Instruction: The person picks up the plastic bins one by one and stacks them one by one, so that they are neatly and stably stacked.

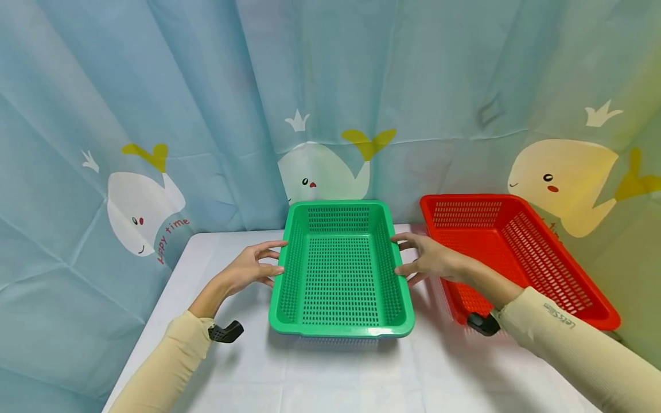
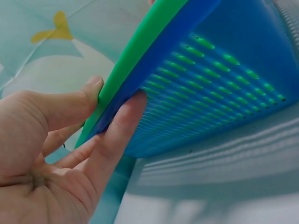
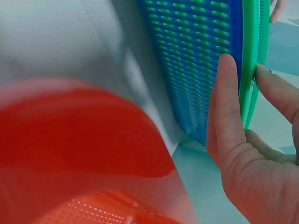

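Observation:
A green plastic basket (image 1: 341,330) with slotted sides is nested inside a blue basket (image 2: 247,42), whose wall shows in both wrist views. My left hand (image 1: 253,267) pinches the left rims of the pair, thumb against the green edge and fingers on the blue wall. On the opposite side, my right hand (image 1: 423,258) grips the stacked rims the same way, its fingers pressed along the blue wall. In the head view the green basket hides nearly all of the blue one. The green basket's inside shows only its slotted floor.
A red basket (image 1: 539,249) stands on the right, partly under my right forearm. The white tabletop (image 1: 248,367) lies beneath. A blue whale-print curtain (image 1: 217,86) hangs behind and along the left. A black wrist camera (image 1: 225,332) sticks out from the left sleeve.

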